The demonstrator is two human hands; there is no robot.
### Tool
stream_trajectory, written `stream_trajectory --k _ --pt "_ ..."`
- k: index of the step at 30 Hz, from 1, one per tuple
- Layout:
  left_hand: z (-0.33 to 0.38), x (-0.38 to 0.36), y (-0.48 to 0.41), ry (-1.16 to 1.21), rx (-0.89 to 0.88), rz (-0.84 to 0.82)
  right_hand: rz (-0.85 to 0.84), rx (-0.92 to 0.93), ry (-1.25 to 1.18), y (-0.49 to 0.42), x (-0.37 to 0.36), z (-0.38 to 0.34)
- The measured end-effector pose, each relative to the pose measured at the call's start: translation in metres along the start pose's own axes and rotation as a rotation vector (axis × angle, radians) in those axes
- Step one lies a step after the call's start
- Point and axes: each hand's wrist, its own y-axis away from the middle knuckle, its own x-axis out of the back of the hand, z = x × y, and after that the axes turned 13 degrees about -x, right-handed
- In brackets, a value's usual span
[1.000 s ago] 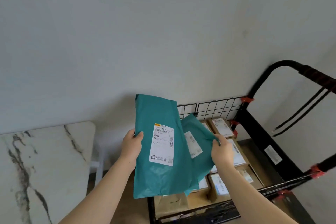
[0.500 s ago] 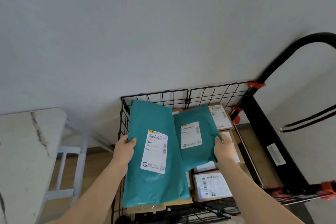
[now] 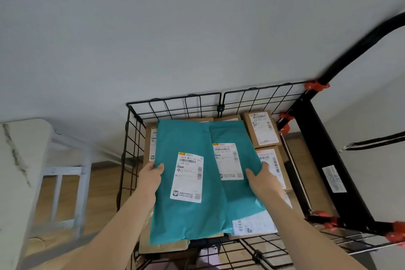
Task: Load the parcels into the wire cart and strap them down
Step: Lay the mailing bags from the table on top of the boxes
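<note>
Two teal mailer bags with white labels lie over the cardboard parcels inside the black wire cart (image 3: 175,103). My left hand (image 3: 151,175) grips the left edge of the larger teal bag (image 3: 166,199), thumb on top. My right hand (image 3: 262,178) holds the right edge of the smaller teal bag (image 3: 230,136), which is partly tucked under the larger one. Brown boxes (image 3: 262,127) with shipping labels fill the cart's floor beneath and to the right.
The cart's black handle frame (image 3: 324,160) with red clips rises on the right, black straps (image 3: 372,141) hanging beside it. A marble-topped table (image 3: 19,160) with a white frame stands at the left. A grey wall is behind the cart.
Both teal bags have come down from in front of the wall onto the boxes in the cart. My view has tilted down over the cart.
</note>
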Motion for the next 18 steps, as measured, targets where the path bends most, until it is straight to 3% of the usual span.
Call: stream_trajectory --k 10,18 --pt "-0.027 -0.027 -0.028 -0.066 0.011 -0.070 0.014 0.045 0.207 -0.014 -0.023 0.015" --pt "-0.040 -0.034 -0.031 -0.394 -0.057 -0.293 -0.044 0.116 0.216 -0.019 -0.034 0.010"
